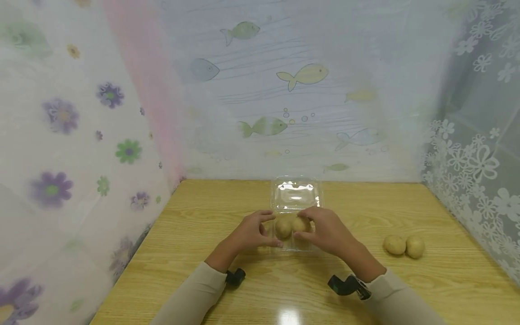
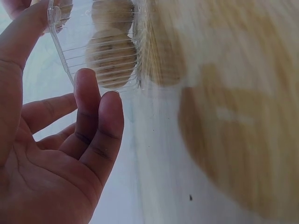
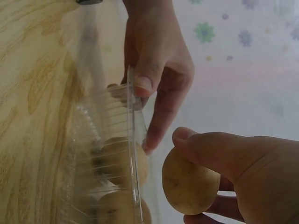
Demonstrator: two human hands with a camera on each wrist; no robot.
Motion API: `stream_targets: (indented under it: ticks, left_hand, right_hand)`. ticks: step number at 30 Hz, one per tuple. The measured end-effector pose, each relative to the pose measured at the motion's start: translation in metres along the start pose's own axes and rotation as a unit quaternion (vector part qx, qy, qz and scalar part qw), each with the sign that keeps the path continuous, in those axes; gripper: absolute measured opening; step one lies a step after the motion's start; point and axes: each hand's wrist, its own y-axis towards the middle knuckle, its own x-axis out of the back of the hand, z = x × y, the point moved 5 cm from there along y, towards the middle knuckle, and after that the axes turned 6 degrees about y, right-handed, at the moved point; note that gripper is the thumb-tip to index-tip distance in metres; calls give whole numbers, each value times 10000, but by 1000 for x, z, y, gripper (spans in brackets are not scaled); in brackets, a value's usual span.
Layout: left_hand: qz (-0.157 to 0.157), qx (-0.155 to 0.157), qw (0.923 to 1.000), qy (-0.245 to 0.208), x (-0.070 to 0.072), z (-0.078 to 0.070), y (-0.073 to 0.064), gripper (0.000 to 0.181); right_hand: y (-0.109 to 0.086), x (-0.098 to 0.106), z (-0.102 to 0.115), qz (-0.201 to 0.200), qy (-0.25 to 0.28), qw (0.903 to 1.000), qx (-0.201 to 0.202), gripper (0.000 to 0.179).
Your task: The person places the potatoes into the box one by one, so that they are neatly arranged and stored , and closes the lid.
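A clear plastic clamshell box lies with its lid raised at the back. My left hand holds the box at its left side, thumb on the near rim and fingers spread along the wall. Just above the box, my right hand grips a potato between thumb and fingers. Through the ribbed wall, the right wrist view shows one potato inside and another potato beside it. The head view shows one potato in the box clearly; the held one covers part of the interior.
Two more potatoes, a left one and a right one, lie side by side on the wooden table to the right. Patterned sheets hang behind the table and at both sides.
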Motion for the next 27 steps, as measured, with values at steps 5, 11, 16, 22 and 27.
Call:
stream_targets:
  ticks: [5, 11, 16, 22, 27]
  left_hand:
    - [27, 43, 10000, -42, 0, 0, 0, 97]
    - [78, 64, 9999, -57, 0, -1, -1, 98]
    - [91, 98, 9999, 21, 0, -1, -1, 96]
    - [91, 78, 9999, 41, -1, 0, 0, 95]
    - [89, 41, 9999, 38, 0, -1, 0, 94]
  right_hand:
    - [0, -3, 2, -16, 57, 10000, 61, 47]
    - [-1, -6, 4, 17, 15, 9999, 108, 48]
    - [-1, -9, 4, 31, 21, 9998, 171, 48]
    - [-1, -12, 5, 92, -41, 9997, 202, 48]
    - [-1, -15, 5, 194, -126, 9996, 153, 48]
